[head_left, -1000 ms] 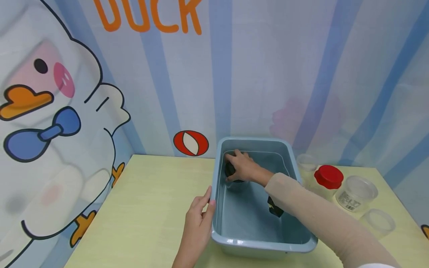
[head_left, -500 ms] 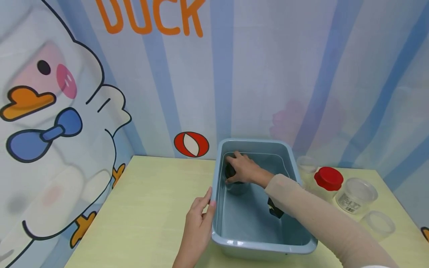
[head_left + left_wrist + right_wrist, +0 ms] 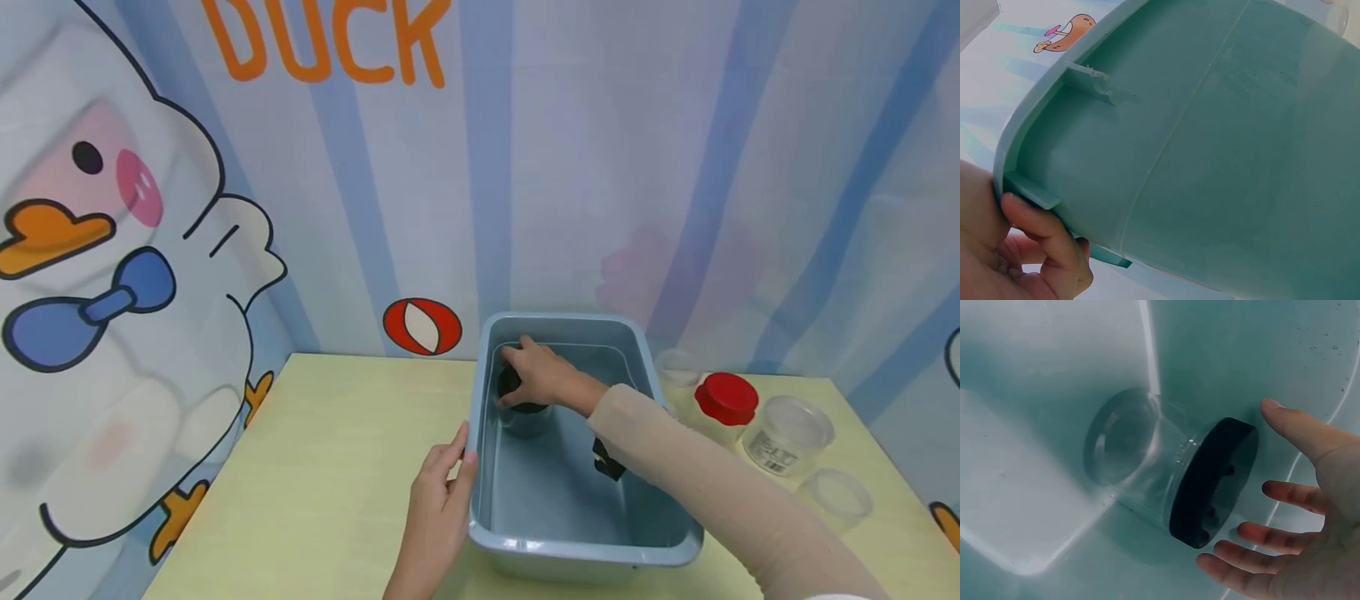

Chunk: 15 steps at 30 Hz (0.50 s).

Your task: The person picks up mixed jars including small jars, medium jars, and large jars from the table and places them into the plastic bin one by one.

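One jar (image 3: 1150, 456) stands in one bin (image 3: 585, 552) (four containers (image 3: 787, 429) sit alongside).

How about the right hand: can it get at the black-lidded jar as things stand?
Probably yes: the right hand is inside the blue tub, fingers spread beside the black lid of the jar, nothing visible between them.

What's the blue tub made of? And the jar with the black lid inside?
The tub looks like smooth, shiny plastic: its rim gleams, and thin molded ribs show underneath. The jar is glossy and see-through, so clear plastic or maybe glass; I can't tell which. Its black lid seems to be plastic, with fine ridges round the side.
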### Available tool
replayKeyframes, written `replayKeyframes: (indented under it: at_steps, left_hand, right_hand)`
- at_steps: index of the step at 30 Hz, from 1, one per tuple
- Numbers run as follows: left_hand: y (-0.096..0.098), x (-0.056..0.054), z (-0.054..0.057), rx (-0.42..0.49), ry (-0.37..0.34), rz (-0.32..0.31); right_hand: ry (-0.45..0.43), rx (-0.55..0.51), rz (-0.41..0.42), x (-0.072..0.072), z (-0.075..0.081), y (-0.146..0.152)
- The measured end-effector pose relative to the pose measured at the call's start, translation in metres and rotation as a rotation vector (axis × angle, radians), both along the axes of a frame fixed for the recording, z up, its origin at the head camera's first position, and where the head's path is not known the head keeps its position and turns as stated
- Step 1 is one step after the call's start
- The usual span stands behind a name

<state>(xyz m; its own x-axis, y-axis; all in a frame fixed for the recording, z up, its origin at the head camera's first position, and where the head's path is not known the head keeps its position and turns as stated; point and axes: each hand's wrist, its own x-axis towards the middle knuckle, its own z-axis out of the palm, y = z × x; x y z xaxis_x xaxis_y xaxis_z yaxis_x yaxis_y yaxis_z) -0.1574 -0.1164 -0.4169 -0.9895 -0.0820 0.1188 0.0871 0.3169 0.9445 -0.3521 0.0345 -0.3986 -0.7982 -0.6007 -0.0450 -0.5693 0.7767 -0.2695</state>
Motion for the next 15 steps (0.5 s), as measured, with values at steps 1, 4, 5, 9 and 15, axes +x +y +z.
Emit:
replayKeyframes:
  at_steps: [1, 4, 5, 9, 15]
  left_hand:
    - [0.000, 0.000, 0.000, -0.002, -0.001, 0.002]
    - [-0.001, 0.001, -0.001, 0.001, -0.004, 0.004]
    - [-0.001, 0.000, -0.001, 0.001, -0.007, 0.005]
    - [-0.001, 0.000, -0.002, 0.001, -0.010, 0.007]
    - [0.000, -0.001, -0.002, -0.003, -0.026, 0.003]
  right_hand:
    - [-0.001, -0.001, -0.003, 0.000, 0.001, -0.001]
    - [-0.001, -0.009, -0.012, 0.001, 0.007, -0.002]
    - [0.000, -0.010, -0.015, 0.002, 0.008, -0.002]
    - [-0.018, -0.019, -0.034, 0.004, 0.018, -0.002]
    - [-0.043, -0.034, -0.041, 0.005, 0.029, 0.004]
